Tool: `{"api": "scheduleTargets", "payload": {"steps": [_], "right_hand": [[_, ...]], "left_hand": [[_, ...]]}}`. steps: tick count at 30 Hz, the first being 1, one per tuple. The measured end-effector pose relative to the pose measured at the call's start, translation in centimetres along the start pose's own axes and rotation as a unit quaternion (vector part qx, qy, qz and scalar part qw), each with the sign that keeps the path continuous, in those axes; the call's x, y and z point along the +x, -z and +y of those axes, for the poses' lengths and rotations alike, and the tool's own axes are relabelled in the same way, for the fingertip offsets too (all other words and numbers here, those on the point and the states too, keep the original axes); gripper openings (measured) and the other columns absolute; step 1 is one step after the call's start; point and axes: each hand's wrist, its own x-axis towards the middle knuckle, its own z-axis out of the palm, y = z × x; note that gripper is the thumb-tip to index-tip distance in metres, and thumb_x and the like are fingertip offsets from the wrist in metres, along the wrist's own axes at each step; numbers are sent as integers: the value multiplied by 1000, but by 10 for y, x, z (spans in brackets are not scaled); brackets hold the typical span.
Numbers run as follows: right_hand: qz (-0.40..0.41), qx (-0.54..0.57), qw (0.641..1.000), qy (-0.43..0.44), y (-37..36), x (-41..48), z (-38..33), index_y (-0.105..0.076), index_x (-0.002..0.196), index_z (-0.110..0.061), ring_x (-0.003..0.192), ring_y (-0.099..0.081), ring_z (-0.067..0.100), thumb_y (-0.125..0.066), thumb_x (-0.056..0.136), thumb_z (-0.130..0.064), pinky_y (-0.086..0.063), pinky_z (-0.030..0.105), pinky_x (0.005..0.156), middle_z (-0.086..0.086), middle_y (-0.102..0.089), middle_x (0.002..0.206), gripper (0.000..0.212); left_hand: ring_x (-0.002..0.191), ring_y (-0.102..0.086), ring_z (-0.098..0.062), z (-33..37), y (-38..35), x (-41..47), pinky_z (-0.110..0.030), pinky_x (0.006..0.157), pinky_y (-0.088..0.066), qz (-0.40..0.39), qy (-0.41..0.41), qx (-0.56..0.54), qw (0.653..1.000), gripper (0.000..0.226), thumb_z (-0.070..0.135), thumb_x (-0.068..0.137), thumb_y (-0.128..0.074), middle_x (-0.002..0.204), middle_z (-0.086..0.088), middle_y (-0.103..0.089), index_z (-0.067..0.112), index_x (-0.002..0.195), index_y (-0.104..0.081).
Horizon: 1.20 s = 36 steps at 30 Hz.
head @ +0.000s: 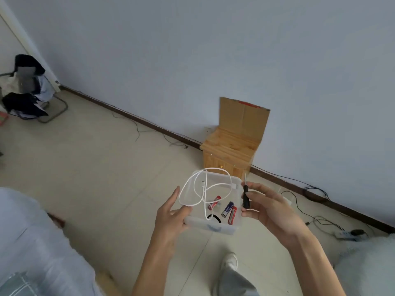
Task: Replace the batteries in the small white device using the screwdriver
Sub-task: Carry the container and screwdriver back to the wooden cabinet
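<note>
Now both forearms are reaching forward above the floor. Left hand (171, 212) is gripping the near-left corner of a clear plastic box (210, 228), fingers partly spread; its palm side is hidden. Right hand (267, 207) is pinching a black-handled screwdriver (245, 198) upright beside the box. Batteries (229, 210) are lying inside under a white cable (192, 189).

A sparsely furnished room in a home: pale tiled floor (89, 159), bare white wall (213, 50), wooden stool (229, 150) at centre, clothes-draped chair (27, 90) upper left
</note>
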Motion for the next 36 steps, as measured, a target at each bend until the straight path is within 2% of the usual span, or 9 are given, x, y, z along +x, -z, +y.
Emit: {"api": "scheduleTargets", "payload": {"steps": [4,8,13,17,23,26,30,34,36], "right_hand": [[-17,-4,1000,11,-5,96,-45,-65,130,3,80,-67,33,-57,103,1,-65,38,72,23,-71,102,29],[-14,19,999,29,-14,169,-93,-66,128,1,79,-67,34,-59,103,0,-65,36,72,17,-70,88,26],[10,32,999,22,-19,241,-124,-65,128,1,77,-67,33,-59,103,1,-65,35,68,16,-69,86,26],[33,34,999,19,-20,296,-138,-65,130,2,82,-66,35,-58,103,0,-65,36,69,22,-70,96,28],[97,58,992,48,-22,383,-163,-64,132,-1,89,-68,35,-58,104,-1,-65,37,72,23,-73,106,29],[132,71,987,58,-23,417,-169,-65,132,-2,90,-69,35,-58,104,-1,-65,37,74,23,-74,105,29],[202,74,975,56,-18,445,-164,-68,130,-6,86,-68,31,-59,104,-4,-63,39,77,19,-69,99,27],[252,63,965,35,-3,464,-155,-67,131,-9,91,-70,34,-59,104,-5,-61,43,83,30,-72,114,29],[272,57,960,29,9,480,-155,-67,132,-9,94,-70,35,-59,104,-5,-61,45,86,30,-71,120,29]], "left_hand": [[88,-74,-31,33,-20,72,-32,76,-65,4,9,-10,1000,71,9,91,-74,82,-8,-69,45,149,-56],[63,-51,-18,80,-34,142,-30,67,-53,18,-7,5,1000,64,7,92,-72,70,0,-59,45,142,-64],[70,-40,-19,131,-53,227,-36,74,-47,6,-31,33,999,57,7,93,-72,69,2,-59,52,127,-70],[75,-47,-21,160,-65,298,-33,77,-53,-33,-25,47,998,62,9,92,-75,79,-5,-59,47,140,-65],[55,-32,-15,194,-89,422,-35,69,-44,-95,-4,94,991,70,10,88,-77,73,-8,-40,42,147,-60],[55,-34,-18,213,-103,481,-40,71,-42,-142,5,109,984,67,11,87,-78,73,-7,-48,44,144,-62],[74,-48,-21,233,-126,548,-39,76,-49,-171,1,143,975,78,15,83,-79,85,-2,-63,45,150,-55],[57,-56,-3,245,-159,588,-30,72,-51,-184,5,158,970,81,11,89,-79,69,-3,-71,41,156,-46],[58,-57,-1,244,-178,610,-31,74,-51,-199,10,166,966,76,12,89,-79,67,8,-72,44,151,-51]]}}
